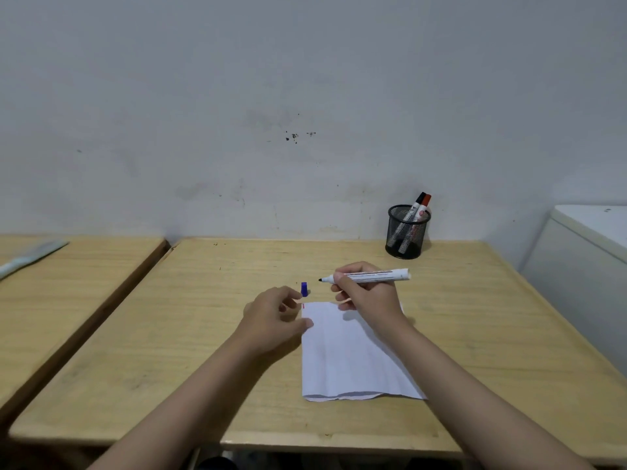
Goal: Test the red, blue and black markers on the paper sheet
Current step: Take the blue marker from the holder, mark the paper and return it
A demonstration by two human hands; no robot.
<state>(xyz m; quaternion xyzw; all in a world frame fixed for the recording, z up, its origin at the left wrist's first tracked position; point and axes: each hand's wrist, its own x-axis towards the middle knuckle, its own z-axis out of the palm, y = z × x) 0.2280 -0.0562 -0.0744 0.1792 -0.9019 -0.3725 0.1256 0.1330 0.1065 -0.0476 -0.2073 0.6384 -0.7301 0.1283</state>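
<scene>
My right hand (368, 293) grips an uncapped white marker (380, 275), held level above the far edge of the white paper sheet (353, 354), its dark tip pointing left. A blue cap (304, 289) stands upright on the desk just beyond the sheet's far left corner. My left hand (276, 317) hovers at that corner, fingers loosely curled and apart, right next to the cap but holding nothing. A small red mark (303, 305) shows at the sheet's far left corner. The black-capped marker (418, 201) and red-capped marker (426, 201) stand in the mesh cup.
A black mesh pen cup (407, 236) stands at the back right of the wooden desk (169, 334), near the wall. A second desk (68, 283) lies to the left with a pale ruler-like item (30, 257) on it. A white cabinet (590, 245) stands on the right.
</scene>
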